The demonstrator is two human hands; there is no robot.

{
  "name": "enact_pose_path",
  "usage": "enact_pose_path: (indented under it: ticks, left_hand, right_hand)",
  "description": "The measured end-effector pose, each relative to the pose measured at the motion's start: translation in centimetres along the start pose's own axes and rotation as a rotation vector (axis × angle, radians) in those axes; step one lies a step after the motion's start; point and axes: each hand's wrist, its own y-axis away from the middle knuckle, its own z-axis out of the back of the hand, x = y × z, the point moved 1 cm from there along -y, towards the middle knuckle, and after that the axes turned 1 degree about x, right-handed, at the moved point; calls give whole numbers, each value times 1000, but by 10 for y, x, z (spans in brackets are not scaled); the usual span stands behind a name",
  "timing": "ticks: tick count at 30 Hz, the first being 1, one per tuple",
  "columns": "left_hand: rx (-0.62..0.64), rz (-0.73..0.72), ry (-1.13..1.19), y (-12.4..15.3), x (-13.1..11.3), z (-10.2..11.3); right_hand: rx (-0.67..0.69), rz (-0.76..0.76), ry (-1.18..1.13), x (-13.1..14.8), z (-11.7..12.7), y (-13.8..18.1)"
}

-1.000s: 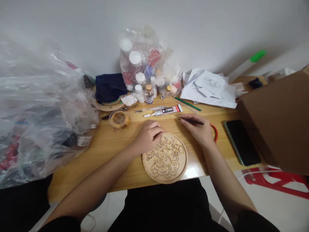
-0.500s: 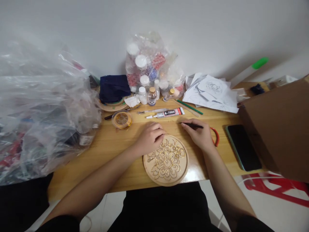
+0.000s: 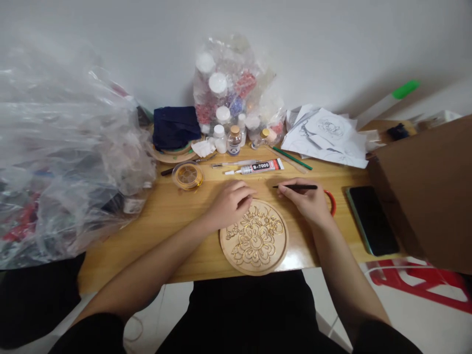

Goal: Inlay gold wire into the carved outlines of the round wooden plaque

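A round wooden plate (image 3: 229,253) with a raised rim lies at the table's front edge, a flower pattern in gold wire on its face. My left hand (image 3: 233,202) rests at the plate's upper left rim, fingers loosely bent, with a gap between thumb and forefinger. Nothing shows in it. Right of the plate, my right hand (image 3: 308,200) grips slim black tweezers (image 3: 300,187) like a pen, the tip pointing left just above the tabletop. Beyond the hands lies a B-7000 glue tube (image 3: 260,167). A spool of gold wire (image 3: 188,175) lies to the left.
Red-handled pliers or scissors (image 3: 331,202) are partly hidden behind my right hand. A phone (image 3: 372,221) and cardboard box (image 3: 424,191) stand right. Bottles (image 3: 234,141), bagged jars (image 3: 228,83) and sketches (image 3: 328,135) line the back. Plastic bags (image 3: 73,162) fill the left.
The view has tilted slightly, so the table appears a little higher. The tweezers now lie nearer level in my right hand. My left fingers have straightened slightly at the plate's rim.
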Motion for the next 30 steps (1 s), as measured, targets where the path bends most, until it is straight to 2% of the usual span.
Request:
enact_pose_path:
  ticks: [7, 13, 21, 25, 30]
  left_hand:
    - [-24, -7, -42, -4, -12, 14]
    - [52, -21, -78, -11, -21, 22]
    - [145, 17, -76, -18, -28, 20]
    - [149, 90, -40, -19, -33, 21]
    - [137, 258, 17, -13, -35, 30]
  right_hand:
    - [126, -129, -191, 12, 2, 5]
    - [230, -245, -340, 10, 0, 3]
    - [294, -304, -431, 6, -5, 2]
    - [306, -290, -434, 9, -5, 5]
    - [296, -218, -399, 27, -1, 17]
